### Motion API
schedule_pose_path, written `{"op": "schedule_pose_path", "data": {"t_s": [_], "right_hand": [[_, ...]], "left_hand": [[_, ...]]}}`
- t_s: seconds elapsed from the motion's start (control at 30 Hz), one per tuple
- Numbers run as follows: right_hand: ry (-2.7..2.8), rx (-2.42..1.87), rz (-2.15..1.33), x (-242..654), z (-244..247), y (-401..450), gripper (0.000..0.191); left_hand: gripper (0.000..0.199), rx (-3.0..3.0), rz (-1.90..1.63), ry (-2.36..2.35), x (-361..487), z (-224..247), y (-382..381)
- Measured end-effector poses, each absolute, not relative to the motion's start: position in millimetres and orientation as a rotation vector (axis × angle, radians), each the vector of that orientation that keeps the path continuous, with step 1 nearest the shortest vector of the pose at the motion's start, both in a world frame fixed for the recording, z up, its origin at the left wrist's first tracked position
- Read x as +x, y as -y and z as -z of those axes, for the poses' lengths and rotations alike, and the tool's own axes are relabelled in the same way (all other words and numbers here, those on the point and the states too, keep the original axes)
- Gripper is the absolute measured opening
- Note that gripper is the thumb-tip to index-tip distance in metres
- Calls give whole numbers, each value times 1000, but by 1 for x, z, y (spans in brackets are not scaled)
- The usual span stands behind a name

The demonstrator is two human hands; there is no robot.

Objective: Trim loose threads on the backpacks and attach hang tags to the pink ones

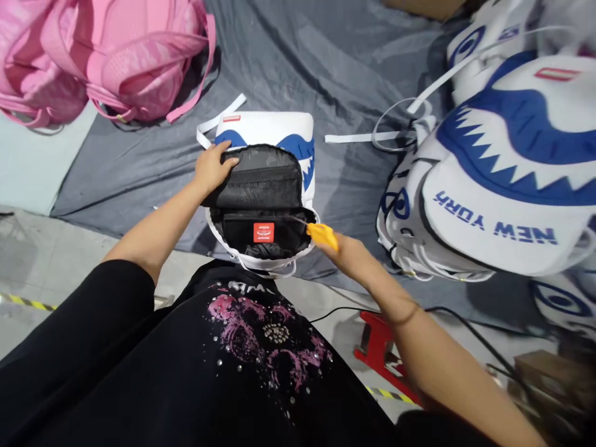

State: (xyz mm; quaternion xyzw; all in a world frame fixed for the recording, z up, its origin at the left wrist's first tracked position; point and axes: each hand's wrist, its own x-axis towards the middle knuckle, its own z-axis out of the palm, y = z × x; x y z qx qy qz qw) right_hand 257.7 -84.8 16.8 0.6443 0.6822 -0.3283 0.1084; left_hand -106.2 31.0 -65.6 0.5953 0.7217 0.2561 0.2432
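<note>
Two pink backpacks (144,68) lie at my far left, the outer one cut off by the view's edge. My left hand (215,167) is half-curled at the raised front flap (261,177) of a small white-and-blue shark backpack (265,127), thumb against its black lining; some of my fingers are hard to make out. The backpack lies on the grey cloth (288,49) right in front of me, its mouth open, the flap hiding most of the shark print. Inside, a red label (264,233) shows, its print too small to read. My right hand (347,254) is closed round a yellow-handled tool (323,236), its thin tip lost against the dark interior. Farther right, a "NEW YORK" shark backpack (507,161) covers others, cut off at the edge.
</note>
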Motion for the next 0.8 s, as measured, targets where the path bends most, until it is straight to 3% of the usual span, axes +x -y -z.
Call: {"op": "schedule_pose_path", "data": {"t_s": [0.1,0.17,0.23,0.33,0.43,0.5,0.63,0.8], "right_hand": [[-1784,2176,725,282,-12,122,41],[-1741,2377,805,275,0,150,41],[-1719,2619,1055,255,15,168,41],[-1414,2886,1702,214,31,168,40],[-1107,2888,2332,176,35,146,43],[-1019,2858,2498,161,34,135,44],[-1013,2647,2492,166,22,146,45],[-1030,2810,1949,216,-16,188,32]], "left_hand": [[27,1529,-868,-1990,-99,56,-28],[19,1550,-1084,-1910,-90,39,-19],[19,1728,-1318,-1681,-76,10,0],[17,2120,-1451,-1133,-47,-37,35],[18,2244,-1447,-740,-28,-60,54],[18,2151,-1443,-760,-26,-58,49],[14,1879,-1485,-1020,-39,-40,17],[17,1684,-1457,-1185,-52,-20,-2]]}}
